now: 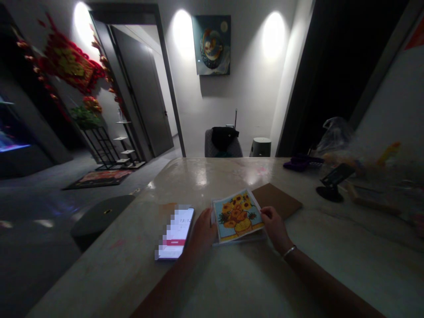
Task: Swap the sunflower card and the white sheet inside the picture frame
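A sunflower picture [238, 216] with a white border lies slightly tilted over a clear, flat-edged piece [256, 238], perhaps a frame or sleeve. My right hand [274, 229] pinches the picture's right edge between thumb and fingers. At the left edge, my left hand [202, 229] is closed around the side; whether it grips the picture, the clear piece or both I cannot tell. Behind the picture, to the right, a brown board [278, 201] rests flat on the table. A lit phone [179, 232] lies just left of my left hand.
The pale stone table [232, 282] spreads around my hands. On the right stand a black phone stand [333, 183], a purple item [300, 162] and a blurred clear plastic bag [334, 137]. A dark stool [102, 216] is at the left; a chair [208, 143] stands beyond the far edge.
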`<state>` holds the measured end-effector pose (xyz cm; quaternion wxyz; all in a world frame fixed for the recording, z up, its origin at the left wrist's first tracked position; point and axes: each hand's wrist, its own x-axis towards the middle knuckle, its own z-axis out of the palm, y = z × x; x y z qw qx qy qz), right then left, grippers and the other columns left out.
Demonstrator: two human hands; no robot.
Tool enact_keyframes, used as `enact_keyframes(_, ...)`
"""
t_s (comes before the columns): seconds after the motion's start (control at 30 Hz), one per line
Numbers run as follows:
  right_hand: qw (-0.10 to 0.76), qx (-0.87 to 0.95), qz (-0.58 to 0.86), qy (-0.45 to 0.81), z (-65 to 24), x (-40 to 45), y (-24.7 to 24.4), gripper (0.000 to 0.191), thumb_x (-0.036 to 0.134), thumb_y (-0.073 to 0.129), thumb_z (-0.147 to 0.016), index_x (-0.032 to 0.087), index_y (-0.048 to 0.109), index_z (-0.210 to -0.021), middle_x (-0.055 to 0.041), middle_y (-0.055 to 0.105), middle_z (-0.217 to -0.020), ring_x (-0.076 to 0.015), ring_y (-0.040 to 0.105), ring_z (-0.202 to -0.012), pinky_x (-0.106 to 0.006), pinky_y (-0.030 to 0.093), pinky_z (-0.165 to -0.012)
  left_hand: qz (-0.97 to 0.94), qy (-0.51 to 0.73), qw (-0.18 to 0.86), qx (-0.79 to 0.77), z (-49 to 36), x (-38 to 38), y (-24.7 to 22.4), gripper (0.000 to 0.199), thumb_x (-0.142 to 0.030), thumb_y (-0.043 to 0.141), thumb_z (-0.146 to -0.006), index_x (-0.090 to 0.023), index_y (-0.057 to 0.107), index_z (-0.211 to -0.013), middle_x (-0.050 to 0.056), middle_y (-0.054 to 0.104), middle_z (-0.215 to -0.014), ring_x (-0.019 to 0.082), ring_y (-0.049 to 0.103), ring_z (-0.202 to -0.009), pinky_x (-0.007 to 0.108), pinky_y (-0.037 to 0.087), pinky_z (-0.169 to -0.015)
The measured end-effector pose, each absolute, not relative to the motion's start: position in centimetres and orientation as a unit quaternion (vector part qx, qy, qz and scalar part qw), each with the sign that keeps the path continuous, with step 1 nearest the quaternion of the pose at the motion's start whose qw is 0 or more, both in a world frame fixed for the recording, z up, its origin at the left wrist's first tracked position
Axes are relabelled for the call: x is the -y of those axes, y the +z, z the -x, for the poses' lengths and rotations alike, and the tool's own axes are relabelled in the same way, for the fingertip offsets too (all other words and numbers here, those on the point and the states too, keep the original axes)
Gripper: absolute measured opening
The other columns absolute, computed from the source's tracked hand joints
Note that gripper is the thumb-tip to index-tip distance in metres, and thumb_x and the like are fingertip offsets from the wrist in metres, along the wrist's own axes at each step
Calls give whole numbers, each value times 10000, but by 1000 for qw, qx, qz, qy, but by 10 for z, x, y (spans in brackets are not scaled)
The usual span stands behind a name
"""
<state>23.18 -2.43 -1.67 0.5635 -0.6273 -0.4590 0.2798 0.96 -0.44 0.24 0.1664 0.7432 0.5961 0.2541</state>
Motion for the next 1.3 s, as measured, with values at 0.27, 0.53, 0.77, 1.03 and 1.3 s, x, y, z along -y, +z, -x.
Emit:
enact_keyframes(0.27, 597, 405, 592, 359, -227, 25, -20, 130, 290, 508, -605, 200, 491, -697, -6, 600, -664, -178, 578, -611, -283, 474, -551, -748, 222, 153, -606, -9, 6, 10, 476, -127, 403, -712, -127, 461, -1184, 116, 522, -1194, 195, 465, -1103, 316, 336, -943)
enact_keyframes(0.53, 576, 443, 589, 353, -226, 26, -15, 121, 285, 538, -609, 190, 518, -681, -10, 598, -667, -182, 578, -640, -284, 469, -574, -750, 203, 138, -614, -9, 7, 8, 435, -140, 407, -726, -121, 486, -1154, 117, 524, -1190, 188, 457, -1115, 310, 320, -952)
enact_keyframes(0.77, 499, 599, 592, 203, -228, 24, -20, 135, 280, 473, -712, 178, 554, -745, -55, 600, -721, -191, 566, -671, -320, 467, -631, -766, 191, 132, -600, -9, 8, 6, 411, -225, 447, -738, -147, 499, -1138, 111, 511, -1202, 210, 436, -1133, 349, 320, -952)
enact_keyframes(1.03, 384, 659, 634, 128, -231, 26, -20, 355, 203, 415, -757, 130, 545, -1079, -98, 624, -892, -189, 572, -783, -317, 448, -725, -776, 134, 121, -604, -10, 15, 13, 436, -298, 441, -759, -151, 481, -1168, 102, 458, -1260, 214, 399, -1162, 342, 280, -980)
enact_keyframes(1.3, 278, 694, 660, 72, -231, 32, -11, 260, 205, 394, -811, 155, 646, -848, -94, 618, -825, -184, 570, -790, -275, 415, -721, -788, 110, 92, -599, -9, 15, 9, 438, -312, 392, -796, -144, 465, -1194, 127, 429, -1287, 241, 377, -1186, 381, 289, -968)
